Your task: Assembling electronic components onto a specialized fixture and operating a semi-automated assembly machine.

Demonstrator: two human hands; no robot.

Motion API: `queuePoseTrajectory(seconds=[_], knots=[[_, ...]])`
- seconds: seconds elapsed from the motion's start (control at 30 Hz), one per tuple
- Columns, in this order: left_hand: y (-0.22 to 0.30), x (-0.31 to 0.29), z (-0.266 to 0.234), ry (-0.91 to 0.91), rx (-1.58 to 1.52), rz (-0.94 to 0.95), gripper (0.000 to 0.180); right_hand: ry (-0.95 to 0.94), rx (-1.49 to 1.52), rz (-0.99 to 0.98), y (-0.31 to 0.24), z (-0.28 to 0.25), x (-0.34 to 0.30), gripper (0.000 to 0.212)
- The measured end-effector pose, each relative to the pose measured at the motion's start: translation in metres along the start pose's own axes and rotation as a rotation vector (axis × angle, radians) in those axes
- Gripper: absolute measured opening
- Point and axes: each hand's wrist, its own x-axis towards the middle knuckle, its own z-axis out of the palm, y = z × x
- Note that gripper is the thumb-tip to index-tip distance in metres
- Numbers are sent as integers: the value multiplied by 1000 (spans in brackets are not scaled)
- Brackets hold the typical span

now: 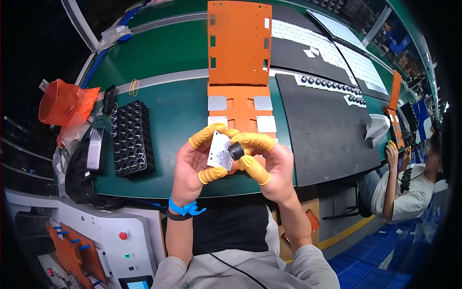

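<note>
Bracing the perforated white plate [219,150] should help: the left hand [190,161] grips its edges, the right hand [275,164] pinches the black cylinder [236,151].

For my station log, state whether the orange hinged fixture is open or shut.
Open: its upper panel extends away from the lower panel, leaving pale plates uncovered.
</note>
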Motion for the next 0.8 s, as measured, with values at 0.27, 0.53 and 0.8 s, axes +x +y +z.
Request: queuePoseTrajectory(seconds=[0.27, 0.53, 0.8], knots=[[0, -7, 0, 39, 59, 13, 74, -142, -156, -33, 1, -5, 2, 33], [1, -7, -2, 87, 449, 163, 71, -71, -361, -66, -12, 7, -2, 34], [8, -13, -4, 60, 533, 163, 72, -113, -337, -78, -7, -2, -10, 34]])
